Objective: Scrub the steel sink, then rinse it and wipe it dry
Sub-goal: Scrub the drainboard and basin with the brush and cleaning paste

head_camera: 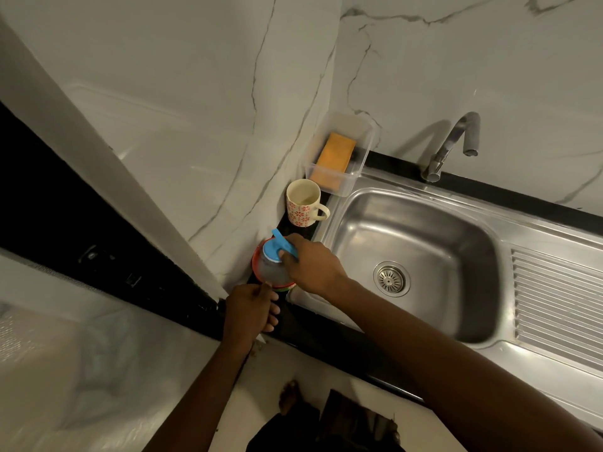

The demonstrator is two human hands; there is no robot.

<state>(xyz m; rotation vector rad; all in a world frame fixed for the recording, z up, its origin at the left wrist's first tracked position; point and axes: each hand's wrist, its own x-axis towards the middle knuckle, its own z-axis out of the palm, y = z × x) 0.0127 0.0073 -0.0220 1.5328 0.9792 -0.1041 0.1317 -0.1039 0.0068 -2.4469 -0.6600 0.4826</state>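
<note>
Two hands are engaged on a bottle (pixel 272 272) at the centre of the frame, just left of the sink (pixel 424 243). The left hand (pixel 253 309) is curled around the bottle's lower end; the right hand (pixel 310 267) is closed over the blue cap (pixel 275 251), fingers bent on it. The contents cannot be read, but a cleaning agent is presumed.

The step in hand is judged to be preparation: scrubbing has not begun. The cap is to be opened next, product applied to the basin, and the orange sponge (pixel 332 159) taken from the clear tray (pixel 359 177) at upper centre.

The sink is set into the black counter (pixel 326 334) at centre right. Its steel appears dull and streaked, with no standing water visible; the drain strainer (pixel 390 278) is seated.
</note>
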